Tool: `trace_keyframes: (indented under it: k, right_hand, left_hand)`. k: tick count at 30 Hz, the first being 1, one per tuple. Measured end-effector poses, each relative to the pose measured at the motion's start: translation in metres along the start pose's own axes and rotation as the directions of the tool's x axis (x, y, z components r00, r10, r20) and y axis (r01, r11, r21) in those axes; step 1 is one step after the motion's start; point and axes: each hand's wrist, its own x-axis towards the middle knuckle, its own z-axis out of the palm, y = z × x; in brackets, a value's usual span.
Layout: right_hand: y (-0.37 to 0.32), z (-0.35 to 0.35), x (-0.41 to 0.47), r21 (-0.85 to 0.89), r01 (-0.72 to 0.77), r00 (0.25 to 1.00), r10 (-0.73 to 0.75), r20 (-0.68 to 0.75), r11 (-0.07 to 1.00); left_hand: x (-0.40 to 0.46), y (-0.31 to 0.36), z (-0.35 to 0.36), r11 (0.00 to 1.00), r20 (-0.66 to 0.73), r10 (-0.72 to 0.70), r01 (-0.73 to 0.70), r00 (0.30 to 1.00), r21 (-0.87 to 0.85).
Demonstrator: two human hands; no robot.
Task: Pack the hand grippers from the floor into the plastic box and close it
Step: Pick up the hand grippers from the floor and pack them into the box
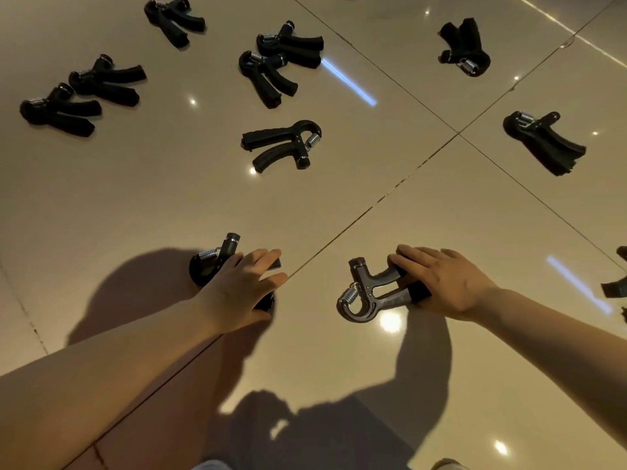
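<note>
My left hand (242,286) lies over the handles of a black hand gripper (212,264) on the floor, fingers curling round them. My right hand (444,279) grips the foam handles of a grey hand gripper (368,293), whose spring end points left. Several more black hand grippers lie scattered on the floor beyond: one in the middle (283,145), a pair behind it (274,62), two at the far left (81,96), one at the top (174,18), and two at the right (543,142) (464,45). No plastic box is in view.
The floor is glossy beige tile (152,198) with dark grout lines and bright light reflections. Part of another gripper (617,286) shows at the right edge. My shadow falls on the tiles near the bottom.
</note>
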Motion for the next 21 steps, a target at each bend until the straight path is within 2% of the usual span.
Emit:
trace_keyframes:
  k: [4,7,10,13,17,21]
  right_hand:
    - [0.001,0.009,-0.012,-0.010,0.011,1.000,-0.011,-0.019,1.000]
    - [-0.004,0.005,-0.017,-0.009,0.022,1.000,-0.022,-0.009,1.000]
    - [-0.003,-0.007,-0.025,0.021,0.055,0.996,-0.054,-0.072,0.998]
    - [-0.004,-0.029,-0.036,0.095,0.102,0.974,-0.080,-0.211,0.990]
    - [-0.022,-0.044,-0.044,0.277,0.046,0.940,0.052,-0.337,0.960]
    - [-0.039,-0.038,-0.036,0.384,-0.015,0.902,0.177,-0.393,0.923]
  left_hand:
    - [0.000,0.002,0.002,1.000,-0.068,0.015,-0.015,0.998,0.003]
    - [0.003,0.005,-0.002,1.000,-0.103,-0.024,0.023,0.994,-0.009]
    - [0.009,0.008,-0.012,0.991,-0.157,-0.050,0.030,0.986,-0.128]
    - [0.011,0.020,-0.031,0.951,-0.306,-0.084,-0.015,0.948,-0.309]
    - [0.006,0.045,-0.056,0.879,-0.475,-0.163,-0.091,0.864,-0.468]
    - [0.003,0.058,-0.054,0.857,-0.497,-0.212,-0.084,0.841,-0.508]
